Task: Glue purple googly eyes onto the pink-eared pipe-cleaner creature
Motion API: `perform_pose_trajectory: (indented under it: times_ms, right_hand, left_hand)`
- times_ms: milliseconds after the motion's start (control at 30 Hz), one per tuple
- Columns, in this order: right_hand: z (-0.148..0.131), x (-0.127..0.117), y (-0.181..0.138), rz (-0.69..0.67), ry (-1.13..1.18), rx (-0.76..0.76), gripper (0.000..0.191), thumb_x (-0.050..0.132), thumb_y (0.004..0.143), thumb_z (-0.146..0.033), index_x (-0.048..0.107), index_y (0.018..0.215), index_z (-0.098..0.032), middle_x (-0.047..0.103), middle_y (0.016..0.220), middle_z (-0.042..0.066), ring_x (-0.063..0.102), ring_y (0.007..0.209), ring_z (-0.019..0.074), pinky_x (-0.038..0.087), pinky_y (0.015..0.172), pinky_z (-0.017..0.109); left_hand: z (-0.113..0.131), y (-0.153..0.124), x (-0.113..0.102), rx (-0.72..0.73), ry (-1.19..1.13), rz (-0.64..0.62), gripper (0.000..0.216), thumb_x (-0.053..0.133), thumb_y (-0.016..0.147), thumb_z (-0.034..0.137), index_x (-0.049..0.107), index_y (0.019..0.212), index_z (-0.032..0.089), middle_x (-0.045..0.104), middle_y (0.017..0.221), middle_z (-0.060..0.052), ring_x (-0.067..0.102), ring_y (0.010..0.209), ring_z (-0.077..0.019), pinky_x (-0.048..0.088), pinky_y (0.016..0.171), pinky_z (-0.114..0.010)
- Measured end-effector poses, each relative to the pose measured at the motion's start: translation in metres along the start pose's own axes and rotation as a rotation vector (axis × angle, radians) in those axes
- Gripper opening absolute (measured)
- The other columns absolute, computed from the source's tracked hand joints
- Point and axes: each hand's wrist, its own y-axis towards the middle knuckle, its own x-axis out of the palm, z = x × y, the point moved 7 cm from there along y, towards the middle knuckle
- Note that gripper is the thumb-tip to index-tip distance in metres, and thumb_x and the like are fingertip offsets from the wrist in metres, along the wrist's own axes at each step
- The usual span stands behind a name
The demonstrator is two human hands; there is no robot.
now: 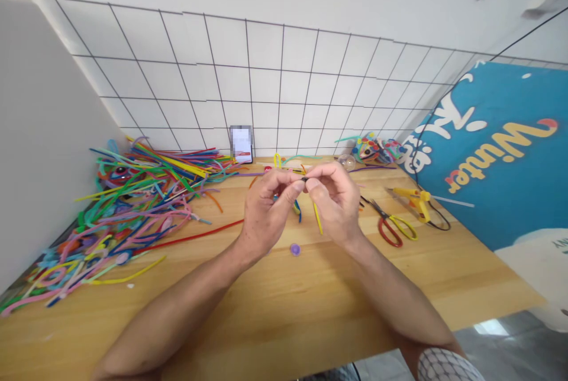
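My left hand and my right hand meet above the middle of the table, fingertips pinched together. Between them sits a small dark piece, mostly covered by the fingers; its kind cannot be made out. Below the hands a small purple round piece lies on the wood. A yellow pipe cleaner lies just beside my right hand, and a blue one shows between the hands. A red pipe cleaner runs from the left toward my left wrist.
Tangled coloured pipe cleaners cover the table's left side. Scissors with red and yellow handles and a yellow glue gun with a cord lie right. A phone leans on the wire grid. Packaged colourful bits sit at the back right.
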Motion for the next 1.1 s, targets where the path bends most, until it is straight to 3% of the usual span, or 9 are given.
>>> perform_pose_trajectory:
  times_ms: [1100]
  right_hand:
    - [-0.0012, 0.0001, 0.0012, -0.003, 0.073, -0.002, 0.002, 0.07, 0.097, -0.023, 0.071, 0.096, -0.025, 0.072, 0.089, -0.001, 0.068, 0.08, 0.0154, 0.055, 0.075, 0.031]
  left_hand:
    - [-0.0025, -0.0001, 0.0011, -0.019, -0.071, -0.003, 0.019, 0.08, 0.098, 0.039, 0.078, 0.091, 0.021, 0.075, 0.08, -0.002, 0.06, 0.068, -0.0135, 0.046, 0.063, -0.027]
